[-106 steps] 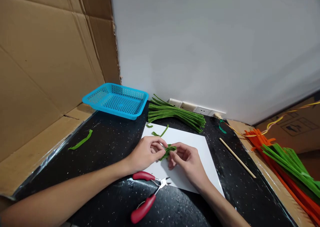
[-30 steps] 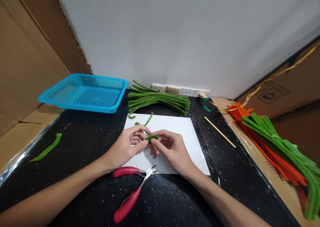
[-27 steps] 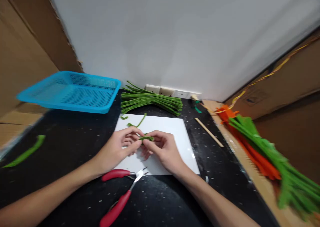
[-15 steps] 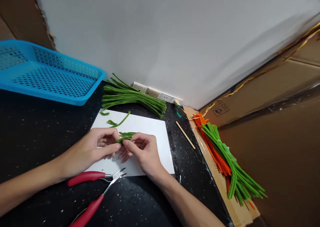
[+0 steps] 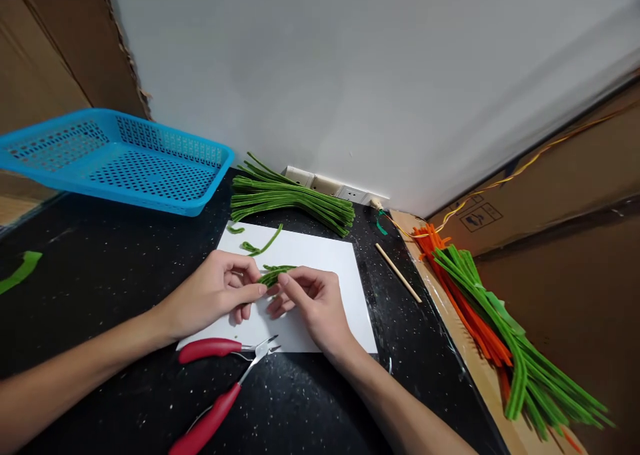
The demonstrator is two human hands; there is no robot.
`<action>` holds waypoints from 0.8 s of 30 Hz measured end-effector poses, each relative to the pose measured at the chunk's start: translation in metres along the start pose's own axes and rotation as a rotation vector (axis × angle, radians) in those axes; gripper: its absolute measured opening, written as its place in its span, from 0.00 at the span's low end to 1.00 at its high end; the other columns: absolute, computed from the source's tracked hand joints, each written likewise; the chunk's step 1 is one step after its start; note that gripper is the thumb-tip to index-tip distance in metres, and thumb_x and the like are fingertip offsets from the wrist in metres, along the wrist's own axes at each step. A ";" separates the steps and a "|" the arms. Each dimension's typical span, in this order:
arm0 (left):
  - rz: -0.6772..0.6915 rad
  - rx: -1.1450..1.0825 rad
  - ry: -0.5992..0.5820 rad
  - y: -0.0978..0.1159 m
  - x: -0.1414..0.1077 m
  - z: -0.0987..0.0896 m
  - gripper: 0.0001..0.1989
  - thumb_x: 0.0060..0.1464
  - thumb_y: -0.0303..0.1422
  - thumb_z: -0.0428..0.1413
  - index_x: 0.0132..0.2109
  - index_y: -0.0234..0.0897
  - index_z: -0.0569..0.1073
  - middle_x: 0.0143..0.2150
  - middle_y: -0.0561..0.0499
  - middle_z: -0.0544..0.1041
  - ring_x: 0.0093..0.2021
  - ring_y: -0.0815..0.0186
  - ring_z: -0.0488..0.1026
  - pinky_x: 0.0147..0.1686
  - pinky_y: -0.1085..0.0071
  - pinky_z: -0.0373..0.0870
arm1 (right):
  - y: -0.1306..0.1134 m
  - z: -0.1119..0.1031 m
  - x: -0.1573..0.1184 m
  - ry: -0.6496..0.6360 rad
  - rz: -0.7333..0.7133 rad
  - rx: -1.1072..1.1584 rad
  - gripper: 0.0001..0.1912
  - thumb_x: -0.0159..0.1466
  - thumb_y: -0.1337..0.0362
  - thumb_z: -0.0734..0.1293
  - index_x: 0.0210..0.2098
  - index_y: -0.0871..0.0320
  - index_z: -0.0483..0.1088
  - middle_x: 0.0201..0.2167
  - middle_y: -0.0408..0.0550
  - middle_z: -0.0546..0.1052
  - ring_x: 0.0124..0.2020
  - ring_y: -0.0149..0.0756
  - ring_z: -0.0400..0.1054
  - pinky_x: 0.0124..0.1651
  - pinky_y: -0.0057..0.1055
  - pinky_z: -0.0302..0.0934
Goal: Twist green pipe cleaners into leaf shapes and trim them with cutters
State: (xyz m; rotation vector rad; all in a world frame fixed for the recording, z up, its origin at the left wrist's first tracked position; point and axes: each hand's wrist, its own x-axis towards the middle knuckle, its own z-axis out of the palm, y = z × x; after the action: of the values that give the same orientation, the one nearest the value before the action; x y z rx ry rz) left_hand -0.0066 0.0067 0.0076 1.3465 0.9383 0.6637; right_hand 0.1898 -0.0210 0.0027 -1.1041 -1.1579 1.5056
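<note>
My left hand and my right hand meet over a white sheet of paper. Between their fingertips is a small bent piece of dark green pipe cleaner, pinched from both sides; its lower part is hidden by the fingers. Behind the hands, a looped pipe cleaner with a straight tail and a short curved piece lie on the paper. Red-handled nippers rest with jaws apart at the paper's near edge, below the hands.
A blue perforated basket stands at the left. By the wall lie a dark green pipe cleaner bundle and a socket strip. To the right are a wooden stick and orange and bright green bundles on cardboard.
The whole scene has shifted rightward in view, and a green strip now shows at the left. Both hands still pinch the green piece, with the fingers slightly moved around it.
</note>
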 end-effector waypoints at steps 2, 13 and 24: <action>-0.009 -0.015 0.001 0.000 0.000 0.000 0.13 0.55 0.38 0.66 0.32 0.35 0.74 0.20 0.51 0.76 0.21 0.66 0.74 0.23 0.74 0.71 | -0.002 -0.001 0.001 -0.002 -0.022 -0.013 0.22 0.61 0.45 0.77 0.31 0.60 0.79 0.26 0.48 0.82 0.22 0.35 0.76 0.28 0.31 0.74; 0.076 0.076 -0.012 0.001 -0.002 0.002 0.12 0.58 0.39 0.64 0.34 0.34 0.78 0.23 0.56 0.70 0.20 0.73 0.63 0.19 0.78 0.60 | 0.006 -0.004 0.000 -0.019 0.017 0.001 0.24 0.63 0.46 0.76 0.29 0.61 0.74 0.21 0.46 0.79 0.16 0.32 0.73 0.20 0.27 0.70; 0.144 0.074 0.034 0.001 0.002 0.002 0.19 0.65 0.44 0.59 0.31 0.35 0.78 0.21 0.56 0.68 0.21 0.71 0.59 0.21 0.76 0.56 | -0.002 -0.005 0.000 -0.032 -0.114 -0.036 0.19 0.61 0.51 0.79 0.44 0.56 0.76 0.27 0.44 0.81 0.24 0.36 0.76 0.30 0.33 0.75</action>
State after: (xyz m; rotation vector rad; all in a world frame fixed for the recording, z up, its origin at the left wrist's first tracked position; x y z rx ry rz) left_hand -0.0035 0.0070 0.0081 1.4827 0.9063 0.7704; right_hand 0.1954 -0.0201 0.0041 -1.0237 -1.2535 1.4244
